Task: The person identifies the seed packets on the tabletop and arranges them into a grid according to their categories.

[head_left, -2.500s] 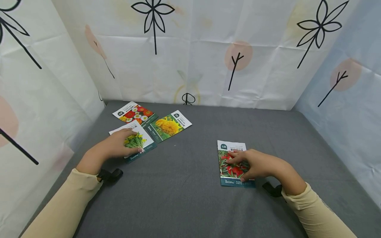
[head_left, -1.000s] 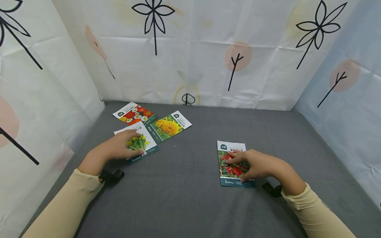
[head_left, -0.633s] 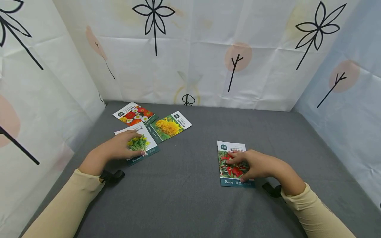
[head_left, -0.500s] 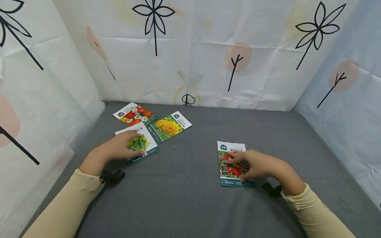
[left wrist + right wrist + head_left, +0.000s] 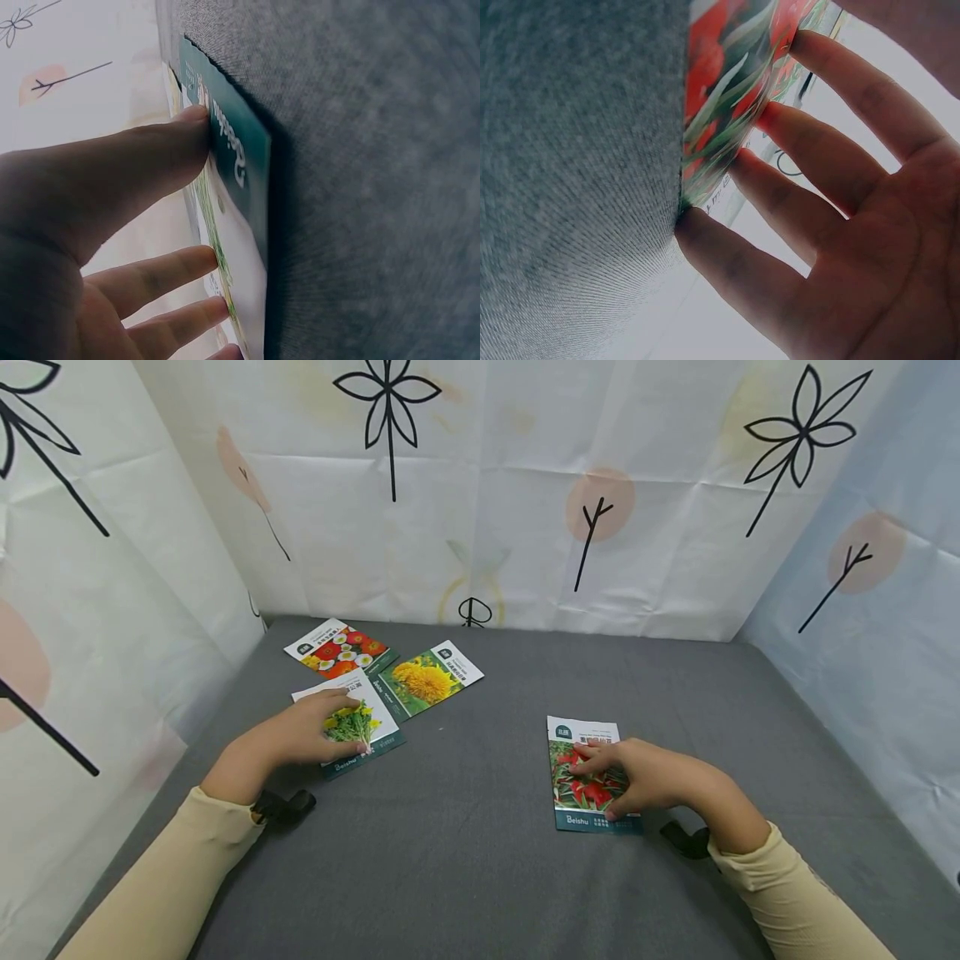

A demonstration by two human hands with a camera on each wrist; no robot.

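In the head view my left hand [image 5: 303, 731] rests on a seed packet with yellow-flowered greens [image 5: 381, 718], its thumb near the teal bottom band. The left wrist view has the thumb and fingertips [image 5: 199, 259] pressed against the packet's face, spread and fairly straight. On the right, my right hand [image 5: 656, 777] lies over a seed packet with red flowers [image 5: 564, 768]. Fingertips [image 5: 746, 161] touch its printed front in the right wrist view, spread apart, while the hand covers part of its right side. Both packets lie face up on the grey cloth.
Behind the left packet lies a seed packet with red and white flowers [image 5: 341, 647]. A packet with an orange-yellow bloom [image 5: 427, 681] sits to its right, edges close together. White printed curtains [image 5: 517, 552] border the grey tabletop [image 5: 465, 843] at the back and sides.
My left hand has slid its seed packet slightly to the right and toward me, mostly in the earlier frames. The right hand and its packet have stayed in place.
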